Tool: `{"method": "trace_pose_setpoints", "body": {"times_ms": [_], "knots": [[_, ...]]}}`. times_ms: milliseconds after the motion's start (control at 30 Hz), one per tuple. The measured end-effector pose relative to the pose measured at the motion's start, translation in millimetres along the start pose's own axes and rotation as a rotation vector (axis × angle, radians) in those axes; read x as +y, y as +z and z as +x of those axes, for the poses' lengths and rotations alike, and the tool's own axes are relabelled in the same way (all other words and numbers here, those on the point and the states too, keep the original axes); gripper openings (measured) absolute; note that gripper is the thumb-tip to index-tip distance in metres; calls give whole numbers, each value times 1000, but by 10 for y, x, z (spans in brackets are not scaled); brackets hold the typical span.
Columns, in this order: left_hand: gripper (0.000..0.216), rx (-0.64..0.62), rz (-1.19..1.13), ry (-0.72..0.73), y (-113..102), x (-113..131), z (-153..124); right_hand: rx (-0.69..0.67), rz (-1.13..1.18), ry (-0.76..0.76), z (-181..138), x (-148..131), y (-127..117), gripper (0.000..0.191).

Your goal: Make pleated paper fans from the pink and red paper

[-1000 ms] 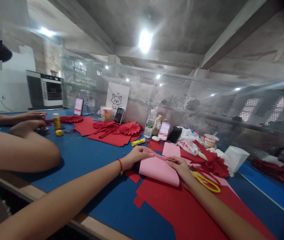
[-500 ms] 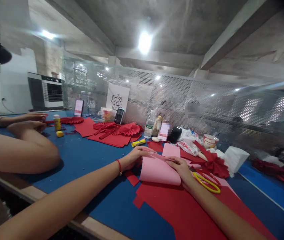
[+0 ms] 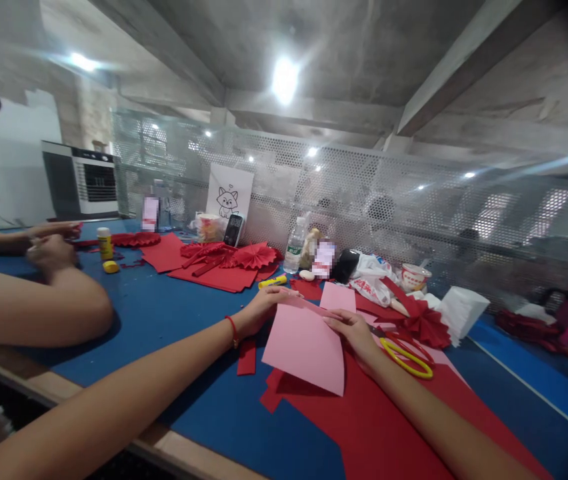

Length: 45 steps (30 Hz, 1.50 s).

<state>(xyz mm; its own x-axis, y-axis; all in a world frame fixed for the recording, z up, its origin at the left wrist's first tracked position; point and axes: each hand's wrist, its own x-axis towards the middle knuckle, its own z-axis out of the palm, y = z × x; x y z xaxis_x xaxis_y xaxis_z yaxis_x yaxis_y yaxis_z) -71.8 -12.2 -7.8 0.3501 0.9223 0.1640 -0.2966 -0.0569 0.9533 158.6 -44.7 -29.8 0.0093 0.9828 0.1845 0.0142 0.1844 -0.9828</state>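
Note:
A sheet of pink paper (image 3: pixel 307 347) is held up between my two hands, its near edge hanging over red paper (image 3: pixel 389 427). My left hand (image 3: pixel 264 305) pinches its far left corner. My right hand (image 3: pixel 354 330) grips the far right edge, fingers closed on it. Another piece of pink paper (image 3: pixel 339 297) lies just beyond. Scissors with yellow and red handles (image 3: pixel 407 360) rest to the right of my right hand, their blades partly hidden. A small red strip (image 3: pixel 247 357) lies below my left wrist.
A yellow glue stick (image 3: pixel 273 281), a water bottle (image 3: pixel 295 248) and folded red paper fans (image 3: pixel 257 255) sit farther back. At left are another person's arm (image 3: pixel 39 293) and an upright glue stick (image 3: pixel 105 244). A perforated metal screen (image 3: pixel 354 180) stands behind the blue table (image 3: pixel 179 333).
The pink sheet, curled over toward me before, now hangs flatter with its near edge lower. Both my hands keep their hold. The view has shifted slightly.

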Motion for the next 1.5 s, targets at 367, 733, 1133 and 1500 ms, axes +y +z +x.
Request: {"method": "trace_pose_setpoints", "body": {"times_ms": [367, 733, 1133, 1500], "knots": [[46, 13, 20, -47, 4, 29, -27, -53, -58, -38, -30, -51, 15, 43], [34, -33, 252, 27, 9, -24, -5, -76, -94, -4, -28, -78, 40, 48], [36, -68, 561, -12, 79, -34, -53, -107, -97, -55, -44, -77, 86, 50], [38, -144, 554, 92, 12, -95, 21, -102, -110, -53, 15, 24, 29, 48]]}}
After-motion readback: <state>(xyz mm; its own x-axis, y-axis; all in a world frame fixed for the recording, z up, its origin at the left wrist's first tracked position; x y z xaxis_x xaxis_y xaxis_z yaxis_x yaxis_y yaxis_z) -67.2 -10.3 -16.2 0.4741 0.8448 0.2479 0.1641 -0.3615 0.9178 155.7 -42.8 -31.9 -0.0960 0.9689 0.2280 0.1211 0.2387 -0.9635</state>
